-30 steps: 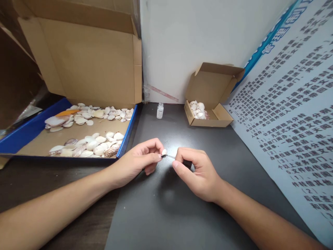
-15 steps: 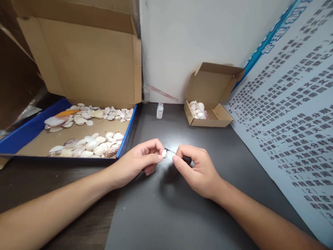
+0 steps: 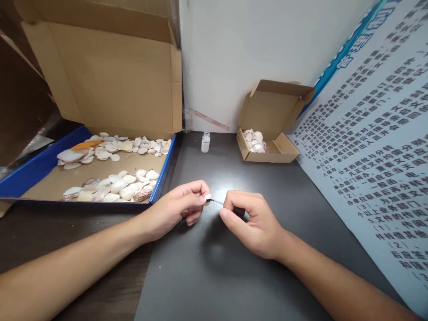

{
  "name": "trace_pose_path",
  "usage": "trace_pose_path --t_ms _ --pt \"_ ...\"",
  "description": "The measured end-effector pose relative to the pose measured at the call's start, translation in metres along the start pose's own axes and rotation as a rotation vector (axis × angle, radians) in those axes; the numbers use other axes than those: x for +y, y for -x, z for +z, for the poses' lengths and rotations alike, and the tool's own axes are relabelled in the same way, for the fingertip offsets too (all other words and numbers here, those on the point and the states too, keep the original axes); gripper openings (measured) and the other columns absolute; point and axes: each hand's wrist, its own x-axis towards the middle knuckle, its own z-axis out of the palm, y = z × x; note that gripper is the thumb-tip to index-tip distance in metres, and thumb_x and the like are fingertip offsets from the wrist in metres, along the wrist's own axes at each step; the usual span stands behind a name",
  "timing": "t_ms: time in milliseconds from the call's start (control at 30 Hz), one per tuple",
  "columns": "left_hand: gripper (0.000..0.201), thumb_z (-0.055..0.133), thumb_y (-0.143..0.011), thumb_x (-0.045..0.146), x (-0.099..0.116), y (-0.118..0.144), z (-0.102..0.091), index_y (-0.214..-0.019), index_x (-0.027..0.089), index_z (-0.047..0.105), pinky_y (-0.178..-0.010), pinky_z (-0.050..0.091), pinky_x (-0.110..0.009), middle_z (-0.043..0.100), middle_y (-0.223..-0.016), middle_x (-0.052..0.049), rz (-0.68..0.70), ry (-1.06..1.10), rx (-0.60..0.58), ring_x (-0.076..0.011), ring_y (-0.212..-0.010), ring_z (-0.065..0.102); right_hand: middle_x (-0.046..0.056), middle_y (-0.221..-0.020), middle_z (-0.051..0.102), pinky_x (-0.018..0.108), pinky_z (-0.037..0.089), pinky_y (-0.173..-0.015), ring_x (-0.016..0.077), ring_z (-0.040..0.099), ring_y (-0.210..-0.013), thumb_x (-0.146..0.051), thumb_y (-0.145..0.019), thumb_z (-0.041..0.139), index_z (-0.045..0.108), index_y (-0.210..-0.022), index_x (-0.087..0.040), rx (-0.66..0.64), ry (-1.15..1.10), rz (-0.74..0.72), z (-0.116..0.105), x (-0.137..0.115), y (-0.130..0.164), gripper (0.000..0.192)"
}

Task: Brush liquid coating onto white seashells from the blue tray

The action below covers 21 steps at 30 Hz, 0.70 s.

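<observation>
Between thumb and forefinger, my left hand (image 3: 187, 203) pinches a small whitish seashell (image 3: 207, 196). My right hand (image 3: 252, 218) is closed around the black cap of a thin applicator brush (image 3: 239, 211). The brush's slim stem points left, and its dark tip meets the shell at the left fingertips. Both hands are above the dark grey tabletop. Behind them stands a small uncapped glass bottle (image 3: 205, 143) with a whitish look and a printed label.
On the left, an open blue-sided cardboard box (image 3: 160, 171) holds many white shells in two groups. A smaller open brown box (image 3: 270, 157) with more shells sits at the back right. A printed poster (image 3: 377, 147) slants along the right side.
The brush tip has gone from the shell's upper side to its lower side. The shell has turned in my left fingers, and my right hand has shifted slightly.
</observation>
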Motion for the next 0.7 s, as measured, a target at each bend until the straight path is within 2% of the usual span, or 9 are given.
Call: trace_pose_path --t_ms 200,333,467,700 --pt "0.012 0.049 -0.086 0.024 0.0032 -0.0001 0.0023 -0.076 0.018 0.046 -0.049 0.032 -0.02 0.031 -0.056 0.007 -0.034 0.052 0.035 -0.0083 -0.049 0.034 -0.005 -0.055 0.04 0.022 0.027 -0.05 0.0079 0.034 -0.051 -0.016 -0.086 0.052 0.039 -0.061 -0.019 0.026 0.074 0.038 0.0005 0.0016 0.0011 0.028" --pt "0.014 0.044 -0.089 0.022 0.0019 0.0003 0.0017 -0.076 0.019 0.044 -0.05 0.035 -0.021 0.037 -0.057 0.006 -0.045 0.083 -0.007 -0.0086 -0.048 0.037 -0.005 -0.057 0.042 0.022 0.029 -0.051 0.0081 0.035 -0.052 -0.015 -0.085 0.052 0.041 -0.063 -0.019 0.029 0.005 -0.023 -0.0008 -0.0015 0.0023 0.025" --pt "0.013 0.041 -0.091 0.023 -0.0003 0.0002 -0.0002 -0.079 0.019 0.044 -0.052 0.039 -0.021 0.044 -0.058 0.005 -0.038 0.072 -0.051 -0.0088 -0.049 0.042 -0.004 -0.061 0.045 0.021 0.031 -0.053 0.0084 0.038 -0.054 -0.013 -0.082 0.054 0.043 -0.066 -0.019 -0.025 -0.063 -0.075 -0.0007 -0.0029 0.002 0.021" --pt "0.015 0.044 -0.091 0.023 0.0011 -0.0013 0.0005 -0.076 0.019 0.045 -0.05 0.037 -0.02 0.041 -0.057 0.006 -0.04 0.07 -0.019 -0.0083 -0.049 0.038 -0.006 -0.055 0.039 0.022 0.026 -0.05 0.0077 0.034 -0.051 -0.015 -0.086 0.053 0.037 -0.061 -0.019 -0.031 0.05 0.039 0.001 0.0019 0.0002 0.03"
